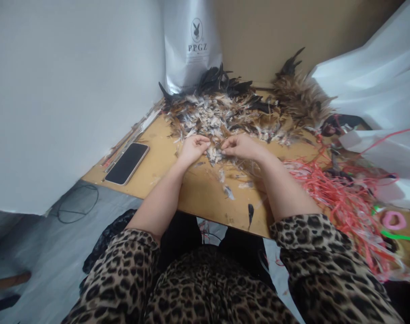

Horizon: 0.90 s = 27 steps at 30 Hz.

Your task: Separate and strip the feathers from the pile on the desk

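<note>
A loose pile of feathers (208, 112), pale and fluffy in the middle with brown and black tips behind, spreads over the wooden table. At its front edge my left hand (194, 148) is closed in a pinch on feathers. Just across from it, my right hand (239, 146) also pinches feathers between thumb and fingers. The two hands are a small gap apart, and the exact feathers in the fingertips are blurred. Small loose feathers (228, 192) lie in front of the hands, and a single black feather (250, 213) rests near the table's front edge.
A phone (127, 163) lies left on the table (164, 180). A silvery bag (193, 54) stands behind the pile. Brown feathers (299, 96) are bunched at the back right. Tangled red strips (340, 193), a pink ring (394, 220) and white bags (370, 85) crowd the right.
</note>
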Each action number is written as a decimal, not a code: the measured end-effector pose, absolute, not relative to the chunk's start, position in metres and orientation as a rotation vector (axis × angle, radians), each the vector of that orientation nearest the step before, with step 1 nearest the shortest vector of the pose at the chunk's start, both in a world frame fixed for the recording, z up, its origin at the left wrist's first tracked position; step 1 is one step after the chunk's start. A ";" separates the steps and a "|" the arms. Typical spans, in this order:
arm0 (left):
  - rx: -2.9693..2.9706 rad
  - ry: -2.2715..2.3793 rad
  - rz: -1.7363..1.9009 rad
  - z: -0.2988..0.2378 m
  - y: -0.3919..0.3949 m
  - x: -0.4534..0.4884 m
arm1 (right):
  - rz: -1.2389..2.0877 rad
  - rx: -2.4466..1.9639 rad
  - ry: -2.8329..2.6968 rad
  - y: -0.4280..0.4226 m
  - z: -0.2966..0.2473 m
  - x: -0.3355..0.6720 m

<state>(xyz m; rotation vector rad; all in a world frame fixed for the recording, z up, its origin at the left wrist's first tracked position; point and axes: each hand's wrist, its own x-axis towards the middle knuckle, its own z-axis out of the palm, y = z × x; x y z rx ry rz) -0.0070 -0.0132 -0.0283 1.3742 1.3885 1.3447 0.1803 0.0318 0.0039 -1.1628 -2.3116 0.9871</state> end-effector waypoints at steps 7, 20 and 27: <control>1.683 1.436 1.446 -0.031 -0.012 -0.012 | 0.512 -1.287 -2.654 0.025 0.008 0.173; 2.419 1.298 1.382 -0.024 -0.025 -0.004 | 1.443 -1.069 -2.158 0.025 0.017 0.179; 2.198 1.374 1.318 -0.022 -0.025 -0.002 | 1.823 -0.911 -1.785 0.025 0.014 0.174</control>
